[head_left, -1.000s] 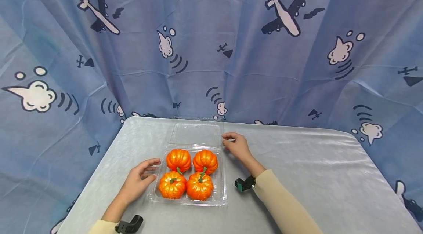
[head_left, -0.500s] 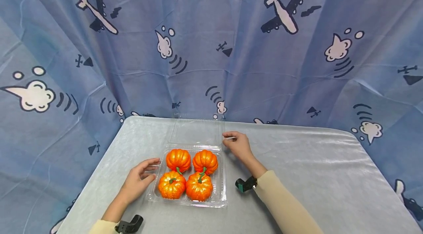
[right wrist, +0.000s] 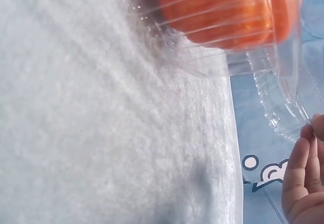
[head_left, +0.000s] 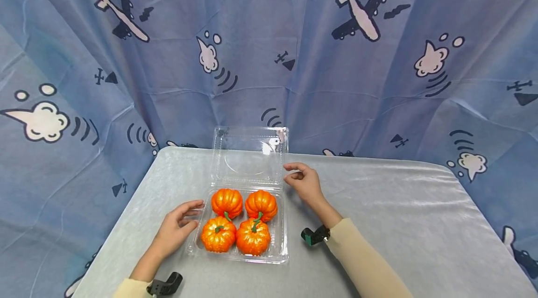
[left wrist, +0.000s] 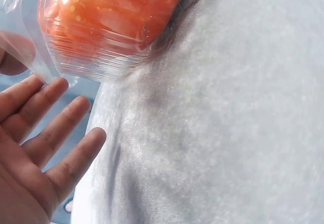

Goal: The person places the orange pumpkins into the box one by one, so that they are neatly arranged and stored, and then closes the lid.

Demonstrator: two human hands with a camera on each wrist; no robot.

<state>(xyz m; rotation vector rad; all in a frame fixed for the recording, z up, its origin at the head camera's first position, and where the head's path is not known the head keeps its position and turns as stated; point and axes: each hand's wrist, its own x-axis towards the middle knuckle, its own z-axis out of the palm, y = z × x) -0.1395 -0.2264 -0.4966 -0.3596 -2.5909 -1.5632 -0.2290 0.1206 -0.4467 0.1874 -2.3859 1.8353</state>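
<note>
A clear plastic clamshell container stands on the table with several small orange pumpkins in its base. Its hinged lid is tilted up at the back. At the lid's right edge my right hand pinches the plastic between thumb and fingertips; the right wrist view shows those fingertips at the rim. Beside the base's left edge is my left hand, its fingers extended and its tips against the rim. The left thumb shows through the clear plastic.
A pale grey cloth covers the table. Behind it hangs a blue curtain printed with planes and clouds. A black wrist camera is worn on the right wrist, another black camera on the left.
The lid has swung up from lying nearly flat at the back to a raised tilt. My right hand has risen slightly with it, while my left hand has stayed nearly still.
</note>
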